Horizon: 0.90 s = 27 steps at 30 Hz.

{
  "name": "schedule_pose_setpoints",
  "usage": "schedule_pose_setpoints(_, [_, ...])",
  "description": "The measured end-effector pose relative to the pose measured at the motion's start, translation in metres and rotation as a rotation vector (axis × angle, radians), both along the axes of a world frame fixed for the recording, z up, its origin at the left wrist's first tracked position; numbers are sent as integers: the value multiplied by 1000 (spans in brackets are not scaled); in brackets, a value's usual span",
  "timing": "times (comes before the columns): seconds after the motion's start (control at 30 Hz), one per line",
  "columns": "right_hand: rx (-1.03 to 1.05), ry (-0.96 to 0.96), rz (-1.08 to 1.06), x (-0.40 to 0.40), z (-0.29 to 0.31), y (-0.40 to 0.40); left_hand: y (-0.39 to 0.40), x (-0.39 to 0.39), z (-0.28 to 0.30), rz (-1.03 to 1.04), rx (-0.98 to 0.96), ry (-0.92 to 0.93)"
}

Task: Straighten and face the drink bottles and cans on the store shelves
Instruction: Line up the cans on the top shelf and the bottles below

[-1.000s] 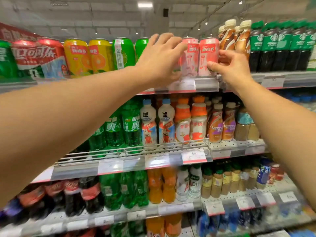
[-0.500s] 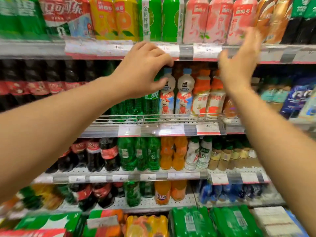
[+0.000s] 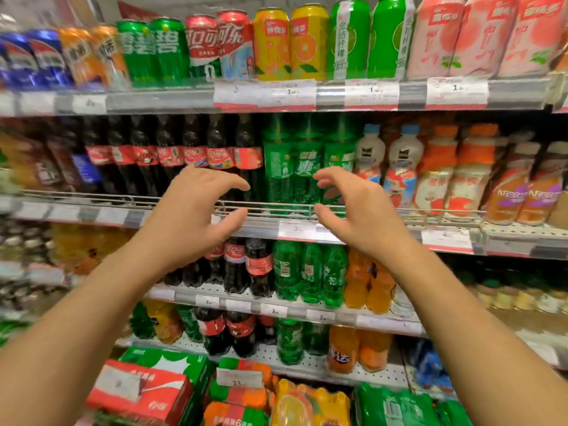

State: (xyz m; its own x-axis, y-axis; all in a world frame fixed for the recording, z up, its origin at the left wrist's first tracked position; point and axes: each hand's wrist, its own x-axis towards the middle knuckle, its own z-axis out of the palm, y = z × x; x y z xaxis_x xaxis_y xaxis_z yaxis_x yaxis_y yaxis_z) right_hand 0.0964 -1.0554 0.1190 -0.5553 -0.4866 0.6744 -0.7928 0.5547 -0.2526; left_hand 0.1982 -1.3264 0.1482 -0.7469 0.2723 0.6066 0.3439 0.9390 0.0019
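Currently both hands are held up in front of the 2nd shelf (image 3: 307, 229) from the top, w/ nothing gripped. Left hand (image 3: 196, 216) is spread wide, fingers loosely curved and thumb apart, held in front of the wire rail (image 3: 276, 207) near the dark cola bottles (image 3: 196, 155). Right hand (image 3: 353, 210) mirrors it – fingers curved, thumb out, wide gap – in front of the green soda bottles (image 3: 295, 167). No contact w/ any bottle can be seen; the hands face each other w/ the green bottles seen in the gap between them.

On the same shelf, right of the green ones, two white bottles w/ blue caps (image 3: 387, 161) are seen, then orange-capped bottles (image 3: 455, 173) and brown coffee bottles (image 3: 528, 192) at far right. Labels on the cola row are turned different ways; the green labels too.

Top shelf: cans in a row – blue cans (image 3: 30, 59), orange, green cans (image 3: 153, 50), red cola cans (image 3: 221, 44), yellow-orange cans (image 3: 289, 44), tall green cans (image 3: 372, 38), pink cans (image 3: 479, 38). White-and-red price tags (image 3: 372, 95) are fixed along its edge.

Below: a 3rd shelf w/ smaller cola, green and orange soda bottles (image 3: 368, 281), a 4th w/ similar bottles, and shrink-wrapped multipacks (image 3: 141, 392) at the bottom – red, green, orange. Left edge of view is blurred, details there can't be told.
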Motion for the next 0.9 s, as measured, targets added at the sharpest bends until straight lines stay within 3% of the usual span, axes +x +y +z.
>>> schedule_pose_setpoints(0.27, [168, -41, 145, 46, 1, -89, -93, 78, -26, 137, 135, -84])
schedule_pose_setpoints(0.47, [207, -29, 210, 105, 13, -193, -178, 141, -25, 196, 94, -139])
schedule_pose_setpoints(0.9, [317, -107, 331, 233, 9, -428, -374, 275, -33, 250, 250, -329])
